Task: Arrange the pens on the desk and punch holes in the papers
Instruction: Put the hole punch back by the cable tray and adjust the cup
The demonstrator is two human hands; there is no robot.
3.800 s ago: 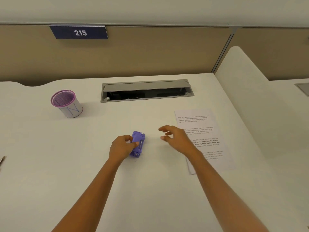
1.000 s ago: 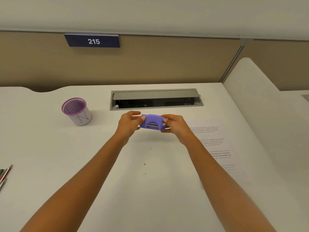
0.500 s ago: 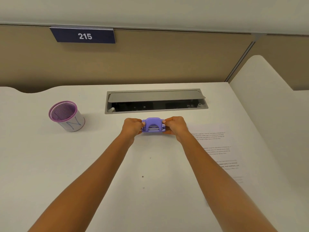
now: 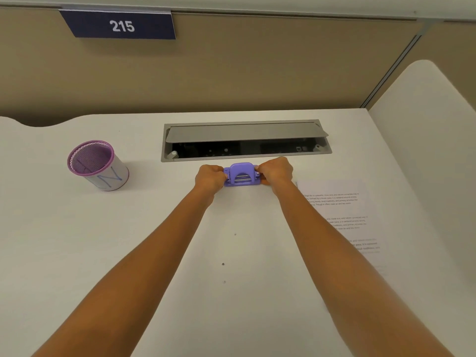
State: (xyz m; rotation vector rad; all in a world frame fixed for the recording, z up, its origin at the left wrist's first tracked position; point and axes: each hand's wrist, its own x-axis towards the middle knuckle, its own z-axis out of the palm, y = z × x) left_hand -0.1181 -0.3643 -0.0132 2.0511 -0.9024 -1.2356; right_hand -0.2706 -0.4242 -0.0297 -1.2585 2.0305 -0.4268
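A small purple hole punch (image 4: 241,174) rests on the white desk (image 4: 77,240) just in front of the cable tray. My left hand (image 4: 210,177) grips its left end and my right hand (image 4: 275,173) grips its right end. A printed sheet of paper (image 4: 340,217) lies flat to the right, partly under my right forearm. A purple-rimmed mesh pen cup (image 4: 98,164) stands at the left and looks empty. No pens are in view.
An open grey cable tray (image 4: 246,140) is set into the desk behind the punch. A tan partition with a "215" sign (image 4: 121,25) backs the desk, and a white divider (image 4: 425,140) rises on the right. A few tiny paper dots (image 4: 223,264) lie between my forearms.
Both hands have carried the punch farther from me and set it down close to the cable tray. The pencils seen at the left edge a second ago are out of view.
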